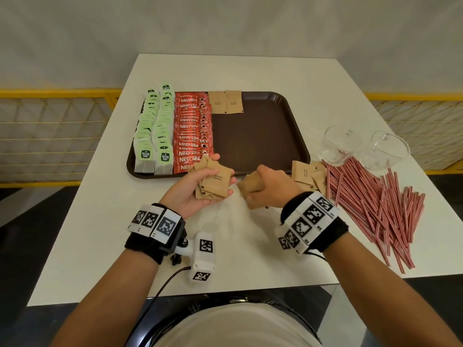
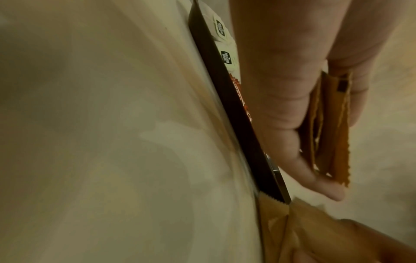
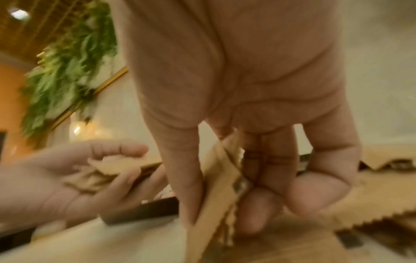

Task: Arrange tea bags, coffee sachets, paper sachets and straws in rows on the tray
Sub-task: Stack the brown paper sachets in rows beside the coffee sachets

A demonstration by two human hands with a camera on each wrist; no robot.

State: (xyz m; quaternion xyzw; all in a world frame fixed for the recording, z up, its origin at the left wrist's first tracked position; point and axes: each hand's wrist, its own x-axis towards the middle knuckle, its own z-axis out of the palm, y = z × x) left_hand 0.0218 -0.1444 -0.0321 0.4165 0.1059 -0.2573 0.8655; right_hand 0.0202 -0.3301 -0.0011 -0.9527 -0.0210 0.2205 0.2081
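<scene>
You have the brown tray (image 1: 263, 136) half filled: tea bags (image 1: 154, 136) and coffee sachets (image 1: 191, 131) in rows at its left, two sugar sachets (image 1: 225, 102) starting a third row at the far edge. Your left hand (image 1: 200, 189) cups a loose stack of paper sachets (image 1: 213, 181) in half-curled fingers; your right hand (image 1: 270, 182) pinches another bunch (image 1: 250, 191) just beside it. Square the stack before laying it, I'd say. More sachets (image 1: 307, 175), the straws (image 1: 370, 204) and two glass cups (image 1: 363, 149) crowd the table (image 1: 238, 234) to your right; mind the cups
</scene>
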